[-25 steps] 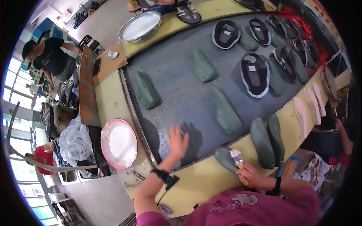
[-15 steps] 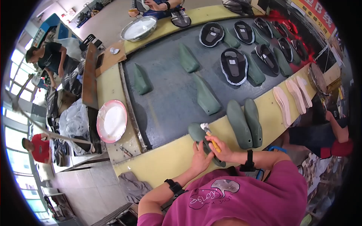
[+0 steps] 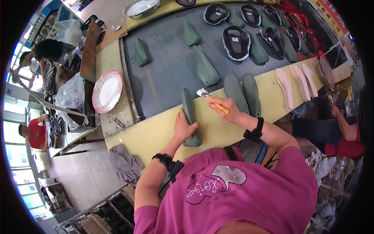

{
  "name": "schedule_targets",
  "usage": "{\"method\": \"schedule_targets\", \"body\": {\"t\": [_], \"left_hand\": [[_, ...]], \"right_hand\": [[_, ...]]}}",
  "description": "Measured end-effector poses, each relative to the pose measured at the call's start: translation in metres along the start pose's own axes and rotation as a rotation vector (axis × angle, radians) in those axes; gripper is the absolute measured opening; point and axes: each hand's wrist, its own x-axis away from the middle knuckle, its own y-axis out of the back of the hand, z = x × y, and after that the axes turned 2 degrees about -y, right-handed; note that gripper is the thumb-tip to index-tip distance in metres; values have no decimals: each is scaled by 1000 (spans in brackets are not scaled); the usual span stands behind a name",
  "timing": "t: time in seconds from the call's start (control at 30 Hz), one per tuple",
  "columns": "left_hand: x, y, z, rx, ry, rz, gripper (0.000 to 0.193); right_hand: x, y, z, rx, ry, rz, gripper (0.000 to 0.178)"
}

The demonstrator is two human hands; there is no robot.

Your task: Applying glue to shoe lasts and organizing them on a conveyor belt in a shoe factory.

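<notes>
My left hand grips a dark green shoe last at its side, on the yellow ledge in front of me. The last lies lengthwise, toe pointing away. In my right hand is a small brush with a yellow handle. White paste coats its bristles, which are raised to the right of the last and apart from it. Just beyond that hand, a pair of green lasts lies side by side. Farther off, another green last rests on the grey work surface.
A pink-rimmed basin of white paste stands at left, a metal basin at the back. Pale insoles lie at right. Shoe uppers and lasts fill the far right. A grey cloth hangs off the near ledge; co-workers are at both sides.
My right hand has lifted the brush away from the last, toward the right. The last has been turned, its toe now pointing farther away. The whole view has shifted.
</notes>
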Motion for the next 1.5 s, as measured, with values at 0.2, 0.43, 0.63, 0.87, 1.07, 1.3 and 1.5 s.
{"method": "schedule_targets", "body": {"t": [0.2,0.43,0.63,0.87,1.07,1.3,1.5], "left_hand": [[-18,11,19,202,106,106,79],[13,63,7,643,150,291,72],[3,91,24,778,158,175,62],[-116,127,51,588,175,62,54],[-202,110,123,-53,126,-103,78],[-207,97,140,-179,119,-112,62],[-164,123,110,-162,-176,-332,43]], "right_hand": [[-2,-14,-2,-169,-134,27,11],[-31,-31,4,-565,-383,60,13],[-30,-40,0,-445,-730,218,12],[-36,-35,-6,-423,-627,81,11],[-18,-47,-7,-426,-634,189,13],[-14,-50,-2,-417,-674,255,14],[-15,-56,4,-465,-577,285,14]]}}
